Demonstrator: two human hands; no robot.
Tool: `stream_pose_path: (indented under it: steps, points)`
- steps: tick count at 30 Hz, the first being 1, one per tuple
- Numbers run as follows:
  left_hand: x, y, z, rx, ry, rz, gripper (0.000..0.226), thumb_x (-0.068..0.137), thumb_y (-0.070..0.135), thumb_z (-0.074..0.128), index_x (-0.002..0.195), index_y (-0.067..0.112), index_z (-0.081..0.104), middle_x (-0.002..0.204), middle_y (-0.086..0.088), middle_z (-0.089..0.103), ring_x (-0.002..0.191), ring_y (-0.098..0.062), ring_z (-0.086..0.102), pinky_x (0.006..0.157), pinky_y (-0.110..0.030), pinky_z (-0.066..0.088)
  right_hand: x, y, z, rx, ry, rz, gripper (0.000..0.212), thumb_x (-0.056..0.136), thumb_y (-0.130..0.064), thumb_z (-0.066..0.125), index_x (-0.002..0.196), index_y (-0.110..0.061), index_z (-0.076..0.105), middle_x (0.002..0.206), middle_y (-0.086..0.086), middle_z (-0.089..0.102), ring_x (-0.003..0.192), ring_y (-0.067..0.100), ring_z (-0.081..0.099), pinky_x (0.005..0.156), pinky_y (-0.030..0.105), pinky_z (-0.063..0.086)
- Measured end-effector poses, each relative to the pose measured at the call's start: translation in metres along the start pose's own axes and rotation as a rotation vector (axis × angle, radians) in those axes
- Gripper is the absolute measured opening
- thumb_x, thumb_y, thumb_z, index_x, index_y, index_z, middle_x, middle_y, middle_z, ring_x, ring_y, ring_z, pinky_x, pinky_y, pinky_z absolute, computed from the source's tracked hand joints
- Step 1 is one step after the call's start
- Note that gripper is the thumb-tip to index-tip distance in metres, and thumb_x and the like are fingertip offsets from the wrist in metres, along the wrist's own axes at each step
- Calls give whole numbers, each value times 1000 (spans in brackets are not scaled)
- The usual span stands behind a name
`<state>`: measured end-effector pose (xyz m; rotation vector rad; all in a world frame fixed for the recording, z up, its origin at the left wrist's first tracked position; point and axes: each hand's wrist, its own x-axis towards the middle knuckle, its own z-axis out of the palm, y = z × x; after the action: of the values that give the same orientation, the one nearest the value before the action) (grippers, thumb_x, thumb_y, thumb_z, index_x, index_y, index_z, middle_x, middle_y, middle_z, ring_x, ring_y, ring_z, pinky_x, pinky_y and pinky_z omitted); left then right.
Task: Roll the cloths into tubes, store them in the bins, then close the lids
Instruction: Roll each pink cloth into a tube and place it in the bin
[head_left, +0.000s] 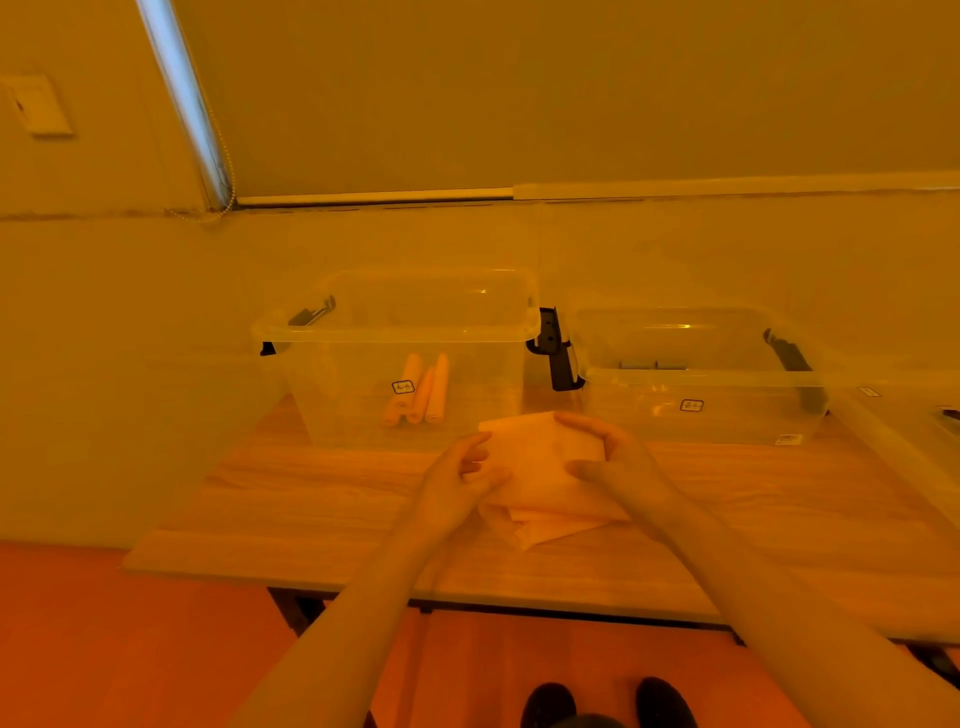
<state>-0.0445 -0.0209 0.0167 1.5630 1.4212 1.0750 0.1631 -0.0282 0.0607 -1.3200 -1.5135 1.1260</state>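
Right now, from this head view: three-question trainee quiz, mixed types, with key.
1. True or false: the left bin already holds rolled cloths.
2. The cloth held by the left hand and right hand is: A) rolled tight B) still loose and unrolled C) inside the right bin.
3. Fill in: both bins stand on the wooden ____.

Key: 1 true; 2 B; 3 table.
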Motion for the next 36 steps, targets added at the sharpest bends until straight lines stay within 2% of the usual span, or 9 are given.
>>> stream_pose_path:
  steps: [2, 6, 10, 15, 18, 21, 27, 32, 36]
  points:
    - [0, 8, 0, -37, -33, -1, 62, 84, 32, 70, 139, 34, 41, 133, 0, 52, 120, -16, 50, 73, -17, 44, 0, -3, -4, 70, -9, -4, 59, 86, 4, 61, 110, -50, 56, 148, -1, 33, 123, 20, 42, 94, 41, 52]
    - [1, 26, 3, -45, -55, 21, 74, 82, 33, 72, 144, 35, 31, 135, 1, 47, 117, -13, 48, 72, -17, 44, -1, -11, -12, 288, -31, 28, 58, 84, 8, 60, 109, -45, 63, 140, 2, 41, 115, 31, 52, 89, 50, 54]
    - [3, 37, 6, -39, -27, 51, 78, 81, 33, 73, 145, 35, 29, 137, 0, 46, 116, -13, 48, 80, -23, 45, -6, -22, -20, 346, -47, 6, 57, 84, 9, 59, 113, -40, 63, 127, -2, 47, 109, 29, 54, 84, 45, 56]
    - [-1, 45, 11, -172, -92, -46, 72, 87, 31, 67, 146, 36, 26, 138, -8, 49, 109, -12, 52, 71, -19, 43, -11, -29, -28, 386, -54, -2, 55, 85, 8, 58, 121, -33, 60, 116, -3, 52, 97, 27, 61, 68, 34, 58]
    - [-6, 47, 16, -189, -138, -79, 70, 90, 30, 62, 148, 36, 23, 137, -6, 51, 96, -6, 53, 66, -17, 43, -11, -27, -31, 468, -64, -17, 52, 84, 8, 59, 121, -30, 61, 122, 3, 56, 98, 27, 64, 68, 32, 59]
    - [-10, 51, 21, -221, -121, -33, 70, 90, 29, 62, 147, 40, 23, 140, -3, 48, 112, -11, 52, 65, -15, 42, -10, -25, -33, 495, -61, 4, 51, 85, 10, 57, 116, -29, 64, 131, 7, 52, 105, 31, 62, 71, 35, 59]
    - [-1, 61, 22, -197, -40, 97, 35, 90, 19, 63, 113, 44, 53, 135, 2, 52, 118, -17, 53, 92, -35, 52, -11, -21, -36, 483, -31, 35, 51, 85, 10, 58, 113, -31, 65, 130, 6, 52, 106, 30, 60, 76, 40, 57]
    - [3, 76, 21, -172, 22, 165, 31, 89, 7, 63, 105, 33, 60, 112, 7, 61, 105, -11, 58, 83, -26, 53, -10, -26, -41, 485, -7, 51, 47, 85, 7, 60, 113, -31, 64, 120, 4, 56, 100, 28, 62, 70, 38, 58]
    - [8, 84, 25, -130, 131, 181, 23, 90, 11, 63, 94, 34, 61, 98, 8, 64, 97, -15, 62, 81, -32, 56, -8, -29, -46, 495, 31, 31, 43, 86, 3, 61, 112, -32, 64, 119, 4, 56, 98, 28, 63, 69, 37, 58]
